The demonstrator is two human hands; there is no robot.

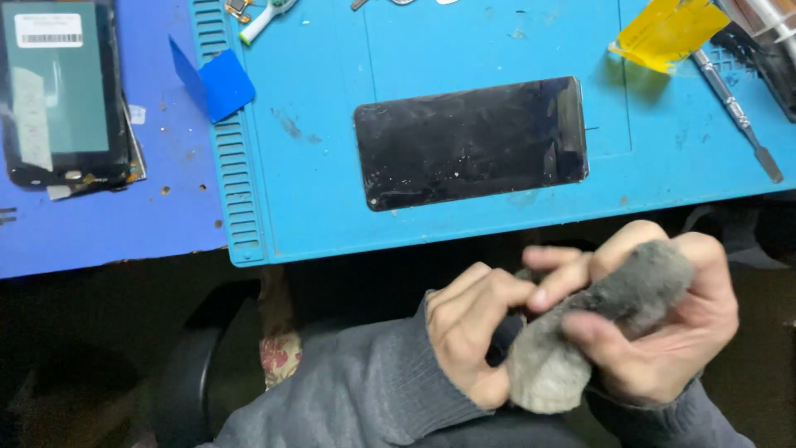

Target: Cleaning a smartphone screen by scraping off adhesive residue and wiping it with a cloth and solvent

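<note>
Both my hands are below the table's front edge, over my lap. My right hand (pixel 672 332) is wrapped around a bunched grey cloth (pixel 605 323). My left hand (pixel 473 328) pinches the cloth's near end with curled fingers. A black phone screen panel (pixel 471 141), dusty and smudged, lies flat on the blue work mat (pixel 315 191) just above my hands, untouched.
A second dark screen panel with a white sticker (pixel 62 91) lies at the far left. A blue plastic pick (pixel 217 83), a white-handled tool (pixel 264 18), a metal spudger (pixel 738 112) and a yellow film piece (pixel 667 31) sit along the mat's back. A chair arm (pixel 191 365) is at lower left.
</note>
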